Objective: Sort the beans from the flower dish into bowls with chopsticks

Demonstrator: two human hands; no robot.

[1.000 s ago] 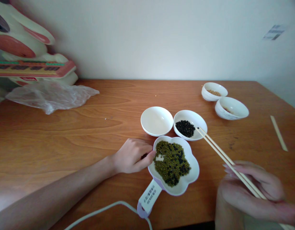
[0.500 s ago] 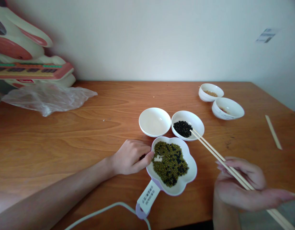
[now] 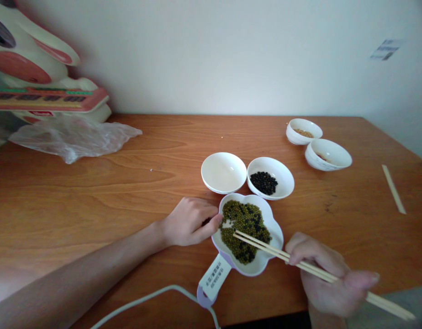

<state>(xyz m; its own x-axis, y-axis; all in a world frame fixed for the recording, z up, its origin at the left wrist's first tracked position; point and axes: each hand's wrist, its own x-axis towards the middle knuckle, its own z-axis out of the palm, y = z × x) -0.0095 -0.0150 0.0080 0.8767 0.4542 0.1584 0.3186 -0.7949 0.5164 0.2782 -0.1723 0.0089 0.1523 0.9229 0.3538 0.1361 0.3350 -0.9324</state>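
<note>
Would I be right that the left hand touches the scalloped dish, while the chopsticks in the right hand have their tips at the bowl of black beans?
Not quite: the left hand touches the scalloped dish, but the head view shows the chopsticks in the right hand with their tips over that dish instead.

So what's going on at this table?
A person's left hand touches the left rim of a flower-shaped dish of green and black beans. The right hand holds chopsticks, tips at the beans. Just beyond the dish, two white bowls stand side by side; the right one holds black beans.
</note>
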